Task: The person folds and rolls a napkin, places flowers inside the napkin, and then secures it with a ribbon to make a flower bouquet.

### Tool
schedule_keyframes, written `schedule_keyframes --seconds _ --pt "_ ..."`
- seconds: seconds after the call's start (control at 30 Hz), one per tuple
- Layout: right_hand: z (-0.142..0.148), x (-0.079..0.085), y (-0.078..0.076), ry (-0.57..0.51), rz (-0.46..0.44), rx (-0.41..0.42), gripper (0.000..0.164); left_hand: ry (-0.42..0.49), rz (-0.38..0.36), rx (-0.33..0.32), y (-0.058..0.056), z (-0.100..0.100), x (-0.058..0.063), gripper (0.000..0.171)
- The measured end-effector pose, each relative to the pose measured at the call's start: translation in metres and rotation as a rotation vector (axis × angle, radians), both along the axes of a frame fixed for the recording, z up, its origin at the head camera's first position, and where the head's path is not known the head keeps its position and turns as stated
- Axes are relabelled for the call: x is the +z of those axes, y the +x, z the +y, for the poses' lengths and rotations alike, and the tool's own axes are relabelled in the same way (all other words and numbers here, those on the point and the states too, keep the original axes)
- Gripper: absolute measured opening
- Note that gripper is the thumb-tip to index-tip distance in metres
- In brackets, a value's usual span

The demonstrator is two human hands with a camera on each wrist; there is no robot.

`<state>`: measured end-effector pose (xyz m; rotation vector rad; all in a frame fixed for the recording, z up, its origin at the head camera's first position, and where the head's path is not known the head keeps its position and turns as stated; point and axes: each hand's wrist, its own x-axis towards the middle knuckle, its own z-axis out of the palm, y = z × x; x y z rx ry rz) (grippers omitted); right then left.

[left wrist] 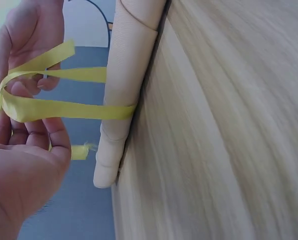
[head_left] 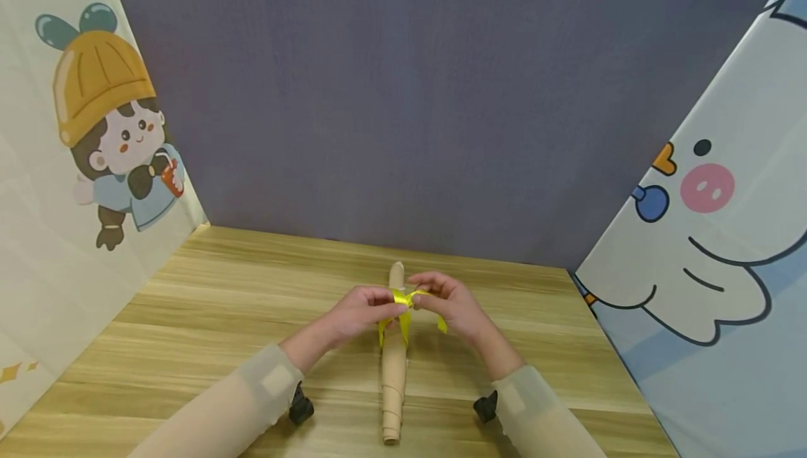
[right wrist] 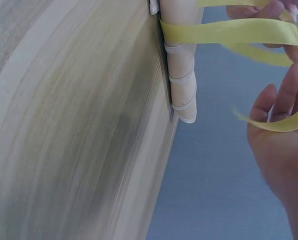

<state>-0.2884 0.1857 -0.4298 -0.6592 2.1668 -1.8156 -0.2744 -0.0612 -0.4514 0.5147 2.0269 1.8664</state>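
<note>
A yellow ribbon [head_left: 401,297] loops round a long beige rolled-up tube [head_left: 394,374], which lies on the wooden table pointing away from me. Above the tube my left hand [head_left: 368,311] pinches the ribbon between thumb and fingers. My right hand [head_left: 450,304] pinches another part of it close by, and one loose end hangs below that hand. In the left wrist view two bands of the ribbon [left wrist: 74,110] stretch from the tube [left wrist: 131,60] up to the fingers. The right wrist view shows a frayed ribbon end [right wrist: 274,125] curling across the right palm.
Wood-grain table [head_left: 252,290] surrounds the tube. A dark grey-blue partition [head_left: 378,94] stands at the back edge. Printed cartoon panels rise on the left [head_left: 38,234] and right [head_left: 744,234]. Black wrist devices [head_left: 301,405] sit under both sleeves.
</note>
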Motion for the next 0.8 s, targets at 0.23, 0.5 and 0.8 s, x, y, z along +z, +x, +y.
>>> schedule_keyframes --seconds 0.23,0.5,0.8 --pt "-0.0009 0.0017 0.0015 -0.021 0.001 0.013 0.045 -0.018 0.007 -0.004 -0.0020 0.0069 0.0036 0.032" --pt "0.0010 0.0043 0.0020 -0.017 0.009 -0.072 0.037 0.007 0.000 0.031 -0.0012 0.0047 0.0045 0.032" --pt "0.0036 0.0028 0.0019 -0.073 -0.016 -0.139 0.036 0.009 0.016 -0.001 -0.0017 -0.0017 0.0018 0.031"
